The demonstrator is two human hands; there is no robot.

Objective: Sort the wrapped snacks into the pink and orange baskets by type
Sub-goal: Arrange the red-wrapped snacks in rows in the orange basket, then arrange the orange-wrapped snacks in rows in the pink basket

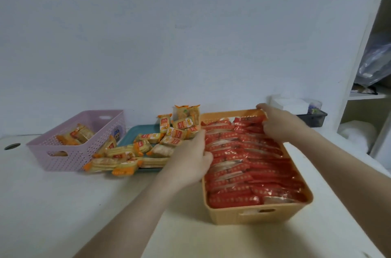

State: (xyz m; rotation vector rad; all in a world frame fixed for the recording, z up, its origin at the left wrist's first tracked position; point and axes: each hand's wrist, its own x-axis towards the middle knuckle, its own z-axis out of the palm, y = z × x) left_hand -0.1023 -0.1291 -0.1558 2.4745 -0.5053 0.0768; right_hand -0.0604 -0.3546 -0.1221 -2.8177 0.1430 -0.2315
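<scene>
An orange basket [257,214] at centre right is packed with several red-wrapped snacks [249,164]. My left hand [190,162] grips the basket's left rim. My right hand [279,122] holds its far right corner, fingers curled over the rim and resting on the red packs. A pink basket [69,157] stands at the left with a few orange-and-yellow wrapped cracker packs [77,134] inside. A pile of the same cracker packs [148,143] lies on a teal tray [130,134] between the two baskets, some spilling onto the table.
The white table [53,205] meets a pale wall behind. It has a cable hole [12,146] at far left. A white box [289,104] and a dark tray [313,118] sit behind the orange basket. A white shelf unit [364,97] stands at the right.
</scene>
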